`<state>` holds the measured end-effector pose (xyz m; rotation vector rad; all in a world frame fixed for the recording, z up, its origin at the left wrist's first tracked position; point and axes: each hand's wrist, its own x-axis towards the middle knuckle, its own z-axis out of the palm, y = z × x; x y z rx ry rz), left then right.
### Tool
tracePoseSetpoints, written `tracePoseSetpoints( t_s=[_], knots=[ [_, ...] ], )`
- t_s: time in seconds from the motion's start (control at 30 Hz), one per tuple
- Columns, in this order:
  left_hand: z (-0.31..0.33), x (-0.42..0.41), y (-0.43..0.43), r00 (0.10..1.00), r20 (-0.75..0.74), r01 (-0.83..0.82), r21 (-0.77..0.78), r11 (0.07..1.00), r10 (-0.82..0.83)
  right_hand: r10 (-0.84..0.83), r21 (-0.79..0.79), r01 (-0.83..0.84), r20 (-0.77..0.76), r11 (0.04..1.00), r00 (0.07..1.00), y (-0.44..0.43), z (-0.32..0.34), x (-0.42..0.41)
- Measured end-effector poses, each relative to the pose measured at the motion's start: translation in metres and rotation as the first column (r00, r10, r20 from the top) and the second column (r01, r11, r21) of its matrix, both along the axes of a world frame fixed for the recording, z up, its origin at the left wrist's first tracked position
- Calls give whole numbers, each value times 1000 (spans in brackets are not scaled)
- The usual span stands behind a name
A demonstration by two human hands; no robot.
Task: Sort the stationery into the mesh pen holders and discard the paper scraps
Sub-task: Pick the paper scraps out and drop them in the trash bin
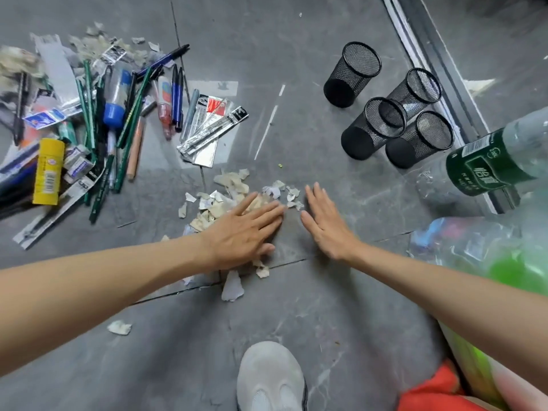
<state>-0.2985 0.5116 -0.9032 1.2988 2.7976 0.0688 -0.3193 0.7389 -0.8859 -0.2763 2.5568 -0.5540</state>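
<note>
Both hands, left hand (241,232) and right hand (324,223), lie flat, fingers straight, corralling paper scraps (234,191) well apart from the mesh pen holders (388,114).

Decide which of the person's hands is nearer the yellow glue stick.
Left. The left hand rests on the paper scraps, to the right of the yellow glue stick; the right hand lies farther right still, beyond the left.

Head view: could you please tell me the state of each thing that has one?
Four black mesh pen holders: upright, empty.
Torn white paper scraps: loose pile, not yet discarded.
Mixed pens and pencils: heaped, unsorted.
Left hand: open, flat on the scraps.
Right hand: open, fingers straight.
</note>
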Motion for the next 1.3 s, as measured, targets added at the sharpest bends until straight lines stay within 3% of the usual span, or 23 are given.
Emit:
tracePoseSetpoints(
  t_s=[0.17,0.33,0.47,0.6,0.73,0.9,1.1,1.3],
  knots=[
    [21,21,-66,995,-42,-88,74,993,91,72,-79,-75,-43,994,996,-66,-12,-12],
    [20,63,-155,979,84,-181,-49,982,185,364,-149,-365,-40,919,931,-106,-12,0],
    [15,109,-196,952,223,-191,-96,977,208,484,-170,-494,-98,853,869,-113,-6,14],
    [6,132,-200,954,204,-183,-179,967,218,580,-94,-599,-167,796,797,-98,4,15],
    [6,117,-181,915,186,-321,-203,925,358,631,-12,-636,-115,771,767,-83,7,14],
    [5,93,-152,897,225,-354,-152,923,381,700,50,-699,-90,713,708,-67,3,25],
    [-1,67,-112,869,302,-381,-95,920,391,591,22,-590,-63,807,804,-56,-1,21],
    [6,51,-73,759,460,-507,-26,862,460,565,56,-563,-38,825,824,-62,1,4]
  ],
)
